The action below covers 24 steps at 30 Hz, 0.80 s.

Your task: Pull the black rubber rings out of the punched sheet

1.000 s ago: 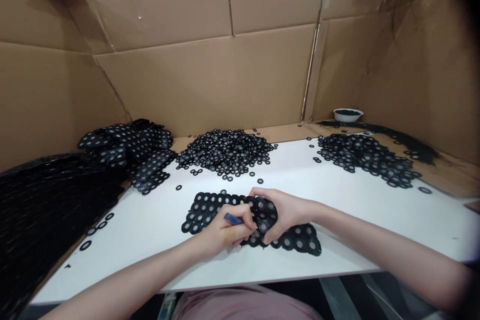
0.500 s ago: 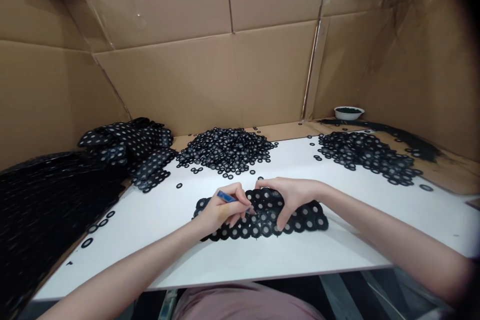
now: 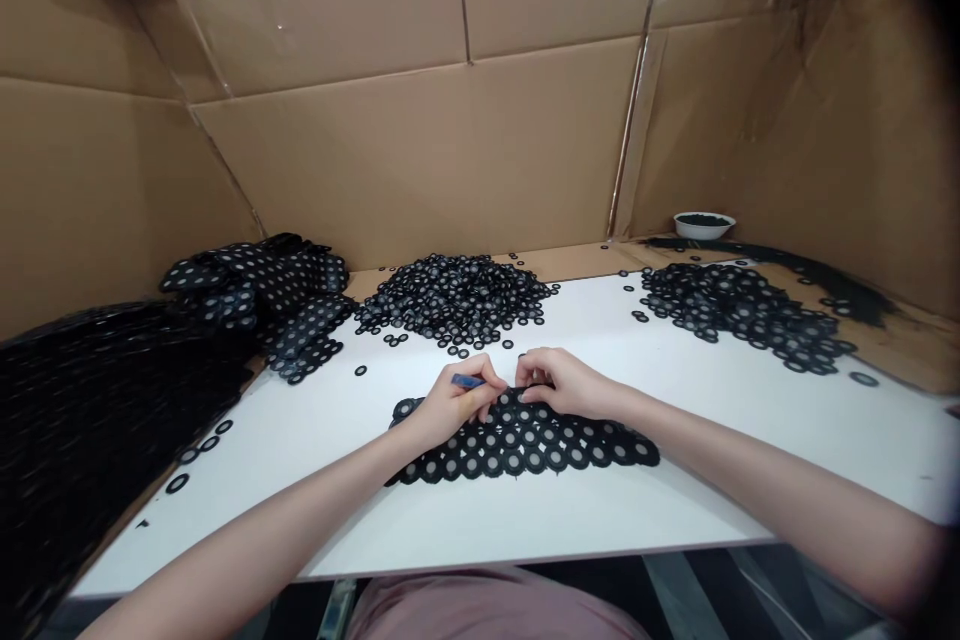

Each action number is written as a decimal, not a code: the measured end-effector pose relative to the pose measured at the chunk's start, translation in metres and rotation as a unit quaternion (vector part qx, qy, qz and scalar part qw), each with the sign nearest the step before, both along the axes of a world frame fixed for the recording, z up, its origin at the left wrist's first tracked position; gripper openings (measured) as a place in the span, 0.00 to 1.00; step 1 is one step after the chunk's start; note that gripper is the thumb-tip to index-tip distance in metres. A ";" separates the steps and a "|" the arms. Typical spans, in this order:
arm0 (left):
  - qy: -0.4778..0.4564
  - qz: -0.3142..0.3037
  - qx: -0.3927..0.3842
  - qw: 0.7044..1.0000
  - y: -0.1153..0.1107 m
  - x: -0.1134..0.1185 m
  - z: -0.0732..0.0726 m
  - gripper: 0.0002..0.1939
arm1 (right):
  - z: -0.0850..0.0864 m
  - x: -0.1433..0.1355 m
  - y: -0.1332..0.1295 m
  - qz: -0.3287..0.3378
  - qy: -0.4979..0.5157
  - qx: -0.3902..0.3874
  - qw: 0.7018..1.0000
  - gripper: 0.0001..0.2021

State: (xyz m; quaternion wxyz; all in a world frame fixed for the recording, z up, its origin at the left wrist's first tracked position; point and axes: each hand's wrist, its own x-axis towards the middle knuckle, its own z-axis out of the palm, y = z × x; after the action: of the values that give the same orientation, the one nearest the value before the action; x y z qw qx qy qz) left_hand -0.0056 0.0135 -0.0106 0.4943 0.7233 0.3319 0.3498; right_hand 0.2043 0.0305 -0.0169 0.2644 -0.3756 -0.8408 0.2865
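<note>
A strip of joined black rings with pale centres (image 3: 514, 460) lies flat across the white table in front of me. My left hand (image 3: 461, 400) is closed in a pen grip around a slim blue tool (image 3: 468, 381), with its working end at the strip's far edge. The tool's exact kind is hard to make out. My right hand (image 3: 559, 385) has its fingers curled over the far edge, thumb on top, pinching the strip near the tool's end. Both hands' fingertips are close together.
A big heap of loose rings (image 3: 457, 295) sits behind, another ring pile (image 3: 746, 310) at the right. Folded ring sheets (image 3: 255, 280) and shiny black material (image 3: 97, 420) fill the left. A white bowl (image 3: 703, 231) stands far right. Cardboard walls (image 3: 360, 160) enclose the table (image 3: 540, 525).
My right hand has lifted off the strip's middle and curled its fingers at the far edge. My left hand has moved the blue tool away from me to that edge.
</note>
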 end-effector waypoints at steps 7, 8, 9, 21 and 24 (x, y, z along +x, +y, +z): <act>0.008 -0.010 0.005 1.000 0.000 0.001 0.000 0.08 | -0.003 -0.002 0.000 -0.008 0.040 -0.045 0.998 0.05; 0.010 -0.013 0.009 1.000 -0.001 0.001 0.001 0.08 | -0.004 -0.002 0.000 -0.007 0.045 -0.046 0.998 0.05; 0.012 -0.015 0.012 1.000 -0.001 0.001 0.001 0.08 | -0.005 -0.002 0.000 -0.006 0.049 -0.047 0.998 0.05; 0.066 -0.041 0.012 0.997 -0.002 0.007 0.006 0.08 | -0.003 -0.002 0.000 0.011 0.047 -0.053 0.997 0.06; 0.045 -0.025 -0.002 0.999 -0.001 0.007 0.004 0.06 | 0.004 0.004 -0.001 0.029 0.008 -0.061 0.998 0.08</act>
State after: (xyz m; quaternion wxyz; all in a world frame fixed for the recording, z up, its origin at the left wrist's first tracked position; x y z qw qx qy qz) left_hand 0.0010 0.0122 -0.0064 0.4893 0.7454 0.3360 0.3035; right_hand 0.2079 0.0292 -0.0127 0.2397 -0.3644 -0.8300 0.3475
